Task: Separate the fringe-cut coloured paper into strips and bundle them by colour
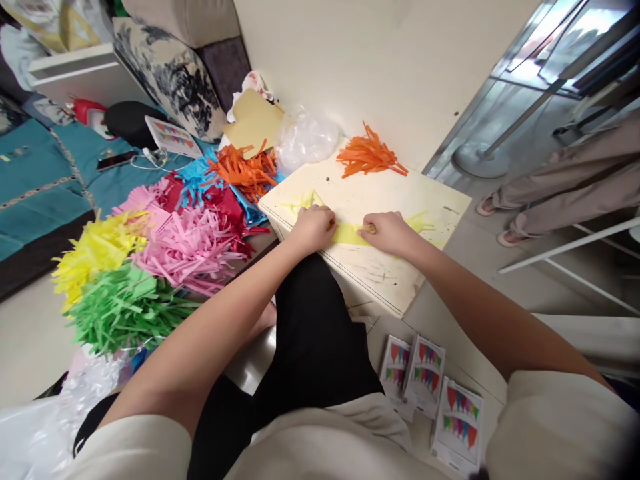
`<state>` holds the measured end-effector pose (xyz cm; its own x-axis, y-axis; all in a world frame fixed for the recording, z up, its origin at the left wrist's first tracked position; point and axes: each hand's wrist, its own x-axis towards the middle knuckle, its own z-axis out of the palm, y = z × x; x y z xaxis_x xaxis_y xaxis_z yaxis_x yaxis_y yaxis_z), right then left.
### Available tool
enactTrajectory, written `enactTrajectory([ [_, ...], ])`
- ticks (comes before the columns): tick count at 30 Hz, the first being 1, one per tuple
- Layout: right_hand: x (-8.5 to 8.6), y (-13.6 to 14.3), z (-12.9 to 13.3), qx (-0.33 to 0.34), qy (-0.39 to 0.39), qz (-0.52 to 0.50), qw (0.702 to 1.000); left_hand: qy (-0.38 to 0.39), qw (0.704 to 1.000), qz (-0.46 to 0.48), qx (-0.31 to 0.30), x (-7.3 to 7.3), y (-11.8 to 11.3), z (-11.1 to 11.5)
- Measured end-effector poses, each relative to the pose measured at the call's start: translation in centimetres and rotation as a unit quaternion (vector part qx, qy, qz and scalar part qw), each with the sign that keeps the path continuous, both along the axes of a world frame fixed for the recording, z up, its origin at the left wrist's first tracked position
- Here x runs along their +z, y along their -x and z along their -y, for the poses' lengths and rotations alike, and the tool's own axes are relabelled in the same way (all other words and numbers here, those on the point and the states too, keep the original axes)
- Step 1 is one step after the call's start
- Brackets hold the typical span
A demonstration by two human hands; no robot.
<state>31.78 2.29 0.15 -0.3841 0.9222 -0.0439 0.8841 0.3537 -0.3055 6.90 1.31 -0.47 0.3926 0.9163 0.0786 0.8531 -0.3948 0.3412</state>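
Observation:
Yellow fringed paper [349, 233] lies across the small cream table [380, 267], stretched between my two hands. My left hand [316, 227] is closed on its left part, with thin yellow strips showing beyond the fingers. Closed around the right part is my right hand [384, 232], its fingers curled and thumb pressed in; more yellow strips spread out past the wrist. An orange paper tassel [369, 155] rests on the far side of the table, touching neither hand.
Left of the table are piles of pink [187, 250], green [127, 307] and yellow [95, 253] fringed paper. Clear plastic [305, 140] sits at the back corner. Printed packages [425, 373] lie on the floor below. Another person's legs [575, 180] stand at right.

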Motion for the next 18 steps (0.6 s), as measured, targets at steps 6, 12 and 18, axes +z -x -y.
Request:
enactTrajectory([
  [6, -0.1, 0.0, 0.7, -0.018, -0.013, 0.017, 1.000, -0.009, 1.000, 0.013, 0.016, -0.7, 0.0, -0.2],
  [12, -1.4, -0.5, 1.0, -0.010, -0.070, 0.055, 0.996, -0.031, 0.999, 0.021, 0.026, -1.5, -0.2, -0.8],
  [18, -2.8, -1.3, 1.3, 0.014, -0.184, 0.011, 0.983, -0.023, 0.998, 0.036, 0.036, -1.5, -0.3, -0.7],
])
